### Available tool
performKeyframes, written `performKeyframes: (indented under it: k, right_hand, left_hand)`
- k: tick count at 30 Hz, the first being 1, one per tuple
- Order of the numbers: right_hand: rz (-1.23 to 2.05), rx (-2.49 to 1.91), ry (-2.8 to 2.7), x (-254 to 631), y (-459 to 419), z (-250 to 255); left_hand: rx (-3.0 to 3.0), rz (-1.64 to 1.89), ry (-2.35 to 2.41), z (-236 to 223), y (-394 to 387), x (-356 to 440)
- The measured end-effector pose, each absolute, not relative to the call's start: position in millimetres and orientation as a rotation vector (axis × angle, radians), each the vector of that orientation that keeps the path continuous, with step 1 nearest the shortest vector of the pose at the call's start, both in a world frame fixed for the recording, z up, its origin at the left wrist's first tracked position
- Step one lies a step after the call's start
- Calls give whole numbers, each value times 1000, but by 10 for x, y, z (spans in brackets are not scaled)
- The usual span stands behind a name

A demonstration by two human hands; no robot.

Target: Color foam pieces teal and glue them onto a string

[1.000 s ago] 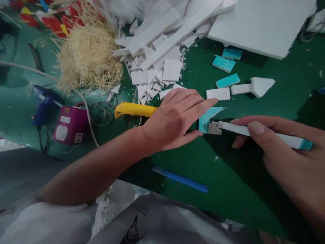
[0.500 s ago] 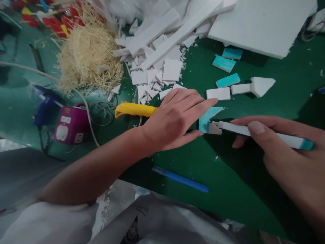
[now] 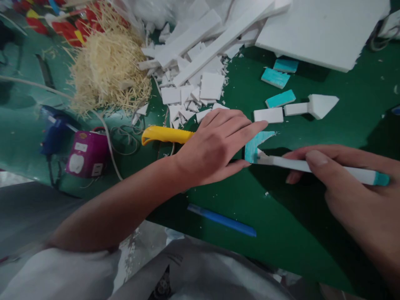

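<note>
On the counter (image 3: 225, 191), the left hand (image 3: 214, 146) pins the notched piece (image 3: 251, 151); the marker (image 3: 293, 163), clamped in the right hand's (image 3: 350, 179) grip, has slid lower on that piece, apparently working a different part.

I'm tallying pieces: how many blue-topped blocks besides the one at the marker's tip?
3: one block near the white slab, a second block just nearer, a third block behind a plain white block. More may be hidden.

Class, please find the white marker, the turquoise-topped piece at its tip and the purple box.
White marker (image 3: 293, 164): head view, barrel ahead of the thumb.
Turquoise-topped piece (image 3: 251, 151): head view, its coloured face.
Purple box (image 3: 88, 156): head view, its white-patched side.
</note>
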State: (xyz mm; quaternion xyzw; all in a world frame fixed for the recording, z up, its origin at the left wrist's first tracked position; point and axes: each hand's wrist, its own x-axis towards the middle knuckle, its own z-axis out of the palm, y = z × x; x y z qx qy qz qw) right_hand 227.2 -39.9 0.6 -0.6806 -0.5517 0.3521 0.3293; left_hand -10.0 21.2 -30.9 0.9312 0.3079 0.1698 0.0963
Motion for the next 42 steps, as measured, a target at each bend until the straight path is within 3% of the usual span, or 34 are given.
performKeyframes:
  k: [42]
  right_hand:
    - [944, -1603, -1533, 2356, -307, -60]
  left_hand:
    - [2762, 455, 919, -274, 229, -90]
